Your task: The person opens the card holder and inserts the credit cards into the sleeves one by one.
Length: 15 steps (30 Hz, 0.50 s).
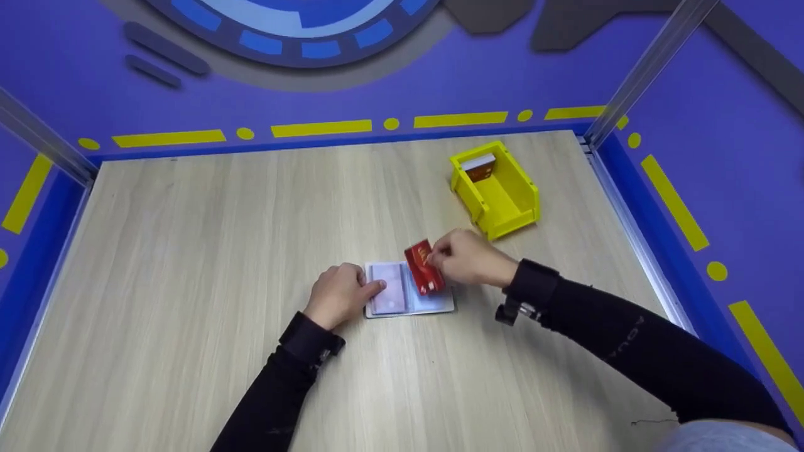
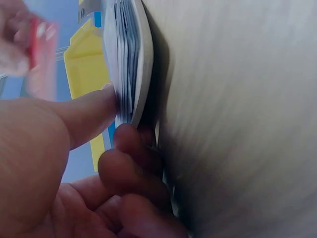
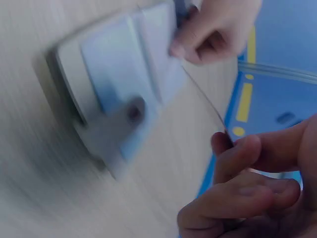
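Note:
An open card holder [image 1: 434, 304] with clear plastic sleeves lies flat on the table. My left hand [image 1: 339, 294] grips its left edge, the thumb [image 2: 94, 111] on the sleeve pages and the other fingers curled at the cover's edge. In the left wrist view the stacked sleeves [image 2: 126, 54] show edge-on beside the thumb. My right hand [image 1: 470, 257] pinches a red card [image 1: 421, 267] between thumb and fingers, tilted above the holder's right-hand page. Seen from the right wrist, the card [image 3: 205, 99] is a thin edge, apart from the pages.
Behind my right hand stands a yellow bin [image 1: 512, 182], with a dark red and white stack of cards or a small box [image 1: 479, 168] at its far end. Blue-purple panels [image 1: 352, 103] with yellow marks enclose the wooden table [image 1: 220, 251] at the back and sides.

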Motion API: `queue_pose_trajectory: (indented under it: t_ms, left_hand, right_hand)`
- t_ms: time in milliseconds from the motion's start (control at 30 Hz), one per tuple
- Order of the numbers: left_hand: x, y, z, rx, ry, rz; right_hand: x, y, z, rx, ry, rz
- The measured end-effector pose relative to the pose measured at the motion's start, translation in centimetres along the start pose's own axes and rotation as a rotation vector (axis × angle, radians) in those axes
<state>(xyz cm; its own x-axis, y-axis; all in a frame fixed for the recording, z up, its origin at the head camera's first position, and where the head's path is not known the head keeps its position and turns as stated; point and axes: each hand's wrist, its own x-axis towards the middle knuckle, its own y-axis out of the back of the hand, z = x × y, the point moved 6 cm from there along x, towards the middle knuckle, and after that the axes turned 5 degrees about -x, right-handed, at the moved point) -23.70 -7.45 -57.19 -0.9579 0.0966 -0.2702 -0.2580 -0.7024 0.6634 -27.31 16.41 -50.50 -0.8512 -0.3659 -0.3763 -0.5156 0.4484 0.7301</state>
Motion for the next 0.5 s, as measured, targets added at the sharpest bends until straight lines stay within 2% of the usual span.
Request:
queue_pose_trajectory:
  t_ms: [167, 500]
  left_hand:
    - [0.0, 0.1, 0.3, 0.0, -0.011, 0.012]
    - [-0.1, 0.3, 0.3, 0.005, -0.045, 0.029]
  right_hand:
    - [0.5, -2.6, 1.1, -0.046, -0.042, -0.061]
    - [1.9, -4.2, 2.1, -0.051, -0.097, -0.065]
